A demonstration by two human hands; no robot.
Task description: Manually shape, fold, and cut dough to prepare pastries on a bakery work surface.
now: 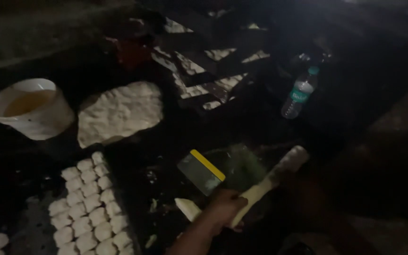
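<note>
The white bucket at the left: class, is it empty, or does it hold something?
It holds something. The white bucket stands upright, and yellowish liquid shows inside below its rim. How deep it goes cannot be told.

We see a very dark place, lit only in patches. The work surface (166, 141) is black and takes up most of the view. At the top left a paler grey strip (34, 38) runs across, perhaps a concrete floor or ledge; we cannot tell which. At the top middle, bright patches of light (204, 75) break through dark slats. At the right a dim brownish area (402, 123) slopes down. The corners are lost in shadow.
</note>
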